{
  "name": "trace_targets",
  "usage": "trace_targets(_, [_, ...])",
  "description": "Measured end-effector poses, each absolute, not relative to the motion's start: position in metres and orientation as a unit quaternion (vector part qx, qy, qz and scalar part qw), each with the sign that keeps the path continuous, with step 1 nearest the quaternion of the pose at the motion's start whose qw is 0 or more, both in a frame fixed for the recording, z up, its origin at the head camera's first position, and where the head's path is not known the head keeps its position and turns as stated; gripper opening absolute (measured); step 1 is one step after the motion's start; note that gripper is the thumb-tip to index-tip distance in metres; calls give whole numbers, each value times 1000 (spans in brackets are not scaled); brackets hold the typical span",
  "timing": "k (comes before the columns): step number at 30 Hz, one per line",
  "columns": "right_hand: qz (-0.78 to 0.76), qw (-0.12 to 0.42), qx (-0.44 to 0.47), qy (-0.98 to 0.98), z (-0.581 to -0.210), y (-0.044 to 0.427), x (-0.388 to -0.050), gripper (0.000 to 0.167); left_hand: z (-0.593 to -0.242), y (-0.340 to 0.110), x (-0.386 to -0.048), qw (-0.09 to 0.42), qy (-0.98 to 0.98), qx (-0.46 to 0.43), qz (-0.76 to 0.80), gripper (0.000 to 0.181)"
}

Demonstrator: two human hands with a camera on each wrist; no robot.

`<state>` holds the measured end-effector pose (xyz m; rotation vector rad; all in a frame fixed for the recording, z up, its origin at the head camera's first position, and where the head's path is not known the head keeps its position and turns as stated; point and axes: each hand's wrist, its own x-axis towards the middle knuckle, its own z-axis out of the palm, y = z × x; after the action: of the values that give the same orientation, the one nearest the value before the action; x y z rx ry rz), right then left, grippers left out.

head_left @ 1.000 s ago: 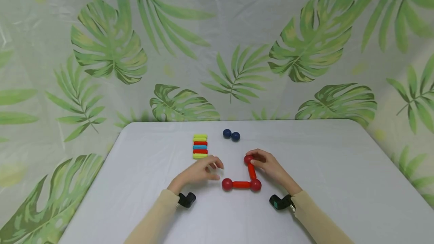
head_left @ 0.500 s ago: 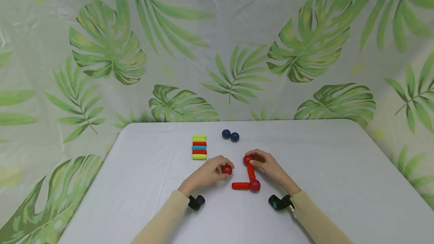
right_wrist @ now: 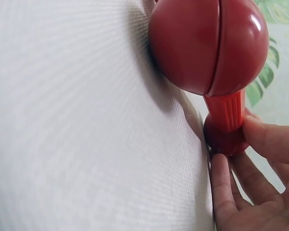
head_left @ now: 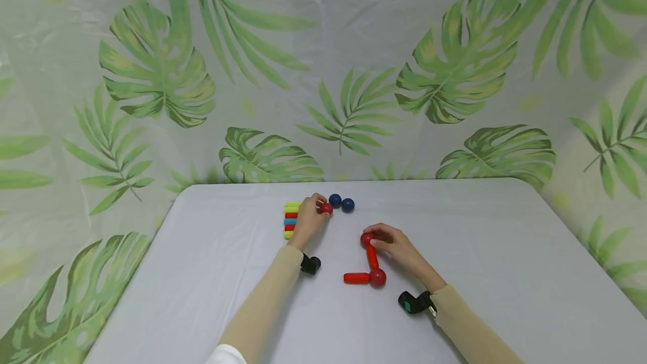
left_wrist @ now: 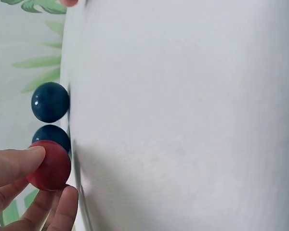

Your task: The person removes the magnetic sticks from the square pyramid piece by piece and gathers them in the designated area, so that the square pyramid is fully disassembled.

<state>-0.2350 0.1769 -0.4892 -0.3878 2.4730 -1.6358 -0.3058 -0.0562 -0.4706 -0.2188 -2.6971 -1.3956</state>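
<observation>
Between thumb and fingers, my left hand [head_left: 309, 219] holds a loose red ball [left_wrist: 50, 166], close beside two dark blue balls [head_left: 341, 203]. Part of a row of short coloured rods [head_left: 290, 221] is covered by that hand. My right hand [head_left: 399, 245] grips the far red ball [head_left: 367, 239] of a joined piece. From this ball a red rod [head_left: 372, 256] runs to a nearer red ball [head_left: 377, 278], which fills much of the right wrist view. A second red rod [head_left: 356, 278] sticks out leftward from the nearer ball, its other end bare.
A white-covered table [head_left: 470, 263] lies under everything, its far edge just behind the blue balls. Behind it hangs a leaf-patterned cloth [head_left: 354, 60]. Each wrist carries a small black camera [head_left: 414, 302].
My left hand took the red ball off the left end of the lower rod. It has carried the ball away toward the blue balls. My right hand keeps its grip.
</observation>
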Motion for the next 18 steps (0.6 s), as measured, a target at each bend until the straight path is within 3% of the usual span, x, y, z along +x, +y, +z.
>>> trace_targets(8, [-544,76,-124,826,-488,175,-235,28,-473,-61,-307,43,-890,-82,-447,32])
trace_targets(13, [-545,77,-125,826,-489,176,-236,28,-467,-66,-285,58,-894,-160,-414,33])
trace_targets(15, [-542,75,-130,827,-489,176,-236,28,-464,-67,-269,20,-884,-231,-407,30])
trace_targets(18, [-542,72,-137,826,-489,177,-236,28,-462,-63,-244,-89,-847,-339,-400,27])
